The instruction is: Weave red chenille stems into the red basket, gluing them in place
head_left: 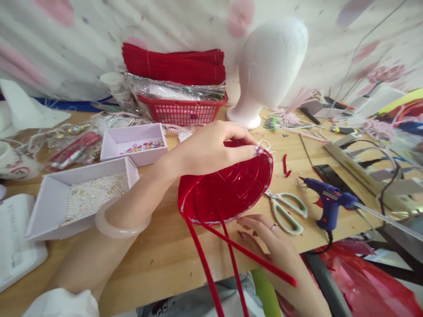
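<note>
My left hand [214,149] grips the upper rim of a red bowl-shaped chenille-stem piece [231,189], its thumb at the right edge. The hollow side faces me, tilted, with shiny streaks inside and a pale line along the rim. Three long red chenille stems [201,255] hang from its lower left edge toward me. Just below the lower rim is my right hand [264,233], wearing a ring, fingers bent and apart, with nothing visible between them. One loose stem crosses in front of that forearm. Whether its fingertips touch the rim I cannot tell.
Scissors [287,211] and a blue glue gun [327,198] lie right. A white foam head [271,66] and red basket [185,110] stand behind. Left are trays of pearls [95,193] and gems [142,147]. A power strip [353,167] lies far right.
</note>
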A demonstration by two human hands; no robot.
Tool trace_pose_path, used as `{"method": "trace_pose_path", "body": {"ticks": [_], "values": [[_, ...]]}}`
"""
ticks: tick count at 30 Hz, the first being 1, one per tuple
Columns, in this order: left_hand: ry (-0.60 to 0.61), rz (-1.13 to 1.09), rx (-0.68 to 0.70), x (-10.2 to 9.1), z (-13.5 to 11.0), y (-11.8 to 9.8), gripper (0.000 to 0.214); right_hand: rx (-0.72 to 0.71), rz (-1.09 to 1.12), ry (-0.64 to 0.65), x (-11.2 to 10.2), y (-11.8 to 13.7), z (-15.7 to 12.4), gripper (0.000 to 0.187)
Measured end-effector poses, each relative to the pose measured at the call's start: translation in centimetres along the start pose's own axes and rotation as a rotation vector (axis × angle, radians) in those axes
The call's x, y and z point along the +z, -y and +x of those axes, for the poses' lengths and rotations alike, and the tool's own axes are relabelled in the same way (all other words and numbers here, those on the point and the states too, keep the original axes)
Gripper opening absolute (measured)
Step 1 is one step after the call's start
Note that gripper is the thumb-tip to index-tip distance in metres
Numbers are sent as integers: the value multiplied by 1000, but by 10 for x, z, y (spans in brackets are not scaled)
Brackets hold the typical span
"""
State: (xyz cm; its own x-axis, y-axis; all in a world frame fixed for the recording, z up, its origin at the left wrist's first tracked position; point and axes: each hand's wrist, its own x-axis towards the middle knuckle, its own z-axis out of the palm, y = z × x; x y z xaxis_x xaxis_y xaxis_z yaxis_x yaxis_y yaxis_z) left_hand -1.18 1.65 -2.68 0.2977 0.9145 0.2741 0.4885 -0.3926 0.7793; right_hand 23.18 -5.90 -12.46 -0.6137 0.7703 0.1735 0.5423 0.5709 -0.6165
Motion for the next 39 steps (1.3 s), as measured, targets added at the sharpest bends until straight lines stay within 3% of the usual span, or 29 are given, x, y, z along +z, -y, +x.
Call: {"method": "trace_pose_path", "body": {"ticks": [3,5,10,13,20,39], "values": [[10,-18,-9,-1,0,-1,23,-83,-49,-108,-12,0,18,16],[7,-59,-33,-2,1,0,23,-145,-90,-133,-18,3,40,19],[28,-134,-42,-4,4,4,25,-97,-446,157,-15,18,98,45],[34,-147,-50,-4,4,6,26,-81,-653,293,-7,21,118,47],[24,-124,-4,-2,3,10,24,-110,-659,280,2,12,124,50],[26,-82,9,1,3,6,24,-32,-541,346,0,13,128,45]]}}
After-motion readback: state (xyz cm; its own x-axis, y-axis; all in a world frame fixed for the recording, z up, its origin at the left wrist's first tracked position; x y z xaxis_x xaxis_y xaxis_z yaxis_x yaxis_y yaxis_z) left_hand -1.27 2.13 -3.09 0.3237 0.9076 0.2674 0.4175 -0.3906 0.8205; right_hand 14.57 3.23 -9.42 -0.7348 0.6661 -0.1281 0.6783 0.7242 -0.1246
